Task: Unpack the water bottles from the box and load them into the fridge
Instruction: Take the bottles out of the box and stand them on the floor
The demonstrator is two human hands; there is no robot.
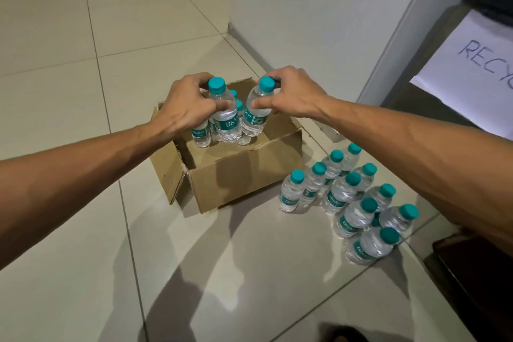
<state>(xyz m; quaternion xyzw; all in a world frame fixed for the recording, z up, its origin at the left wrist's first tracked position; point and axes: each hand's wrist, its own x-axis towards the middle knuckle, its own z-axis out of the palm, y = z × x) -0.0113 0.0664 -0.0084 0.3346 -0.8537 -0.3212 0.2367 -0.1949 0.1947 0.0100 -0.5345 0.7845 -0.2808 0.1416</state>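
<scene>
A person's left hand [188, 104] and right hand [288, 91] are gripping clustered water bottles [227, 116] over the open box [236, 175], seemingly unpacking; next, they need setting beside the floor bottles [349, 200] below the right forearm.

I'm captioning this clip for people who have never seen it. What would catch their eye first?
Two hands, left hand and right hand, each grip several small teal-capped water bottles above the open cardboard box mid-floor. To the box's right, a cluster of standing bottles waits on the tiles.
</scene>
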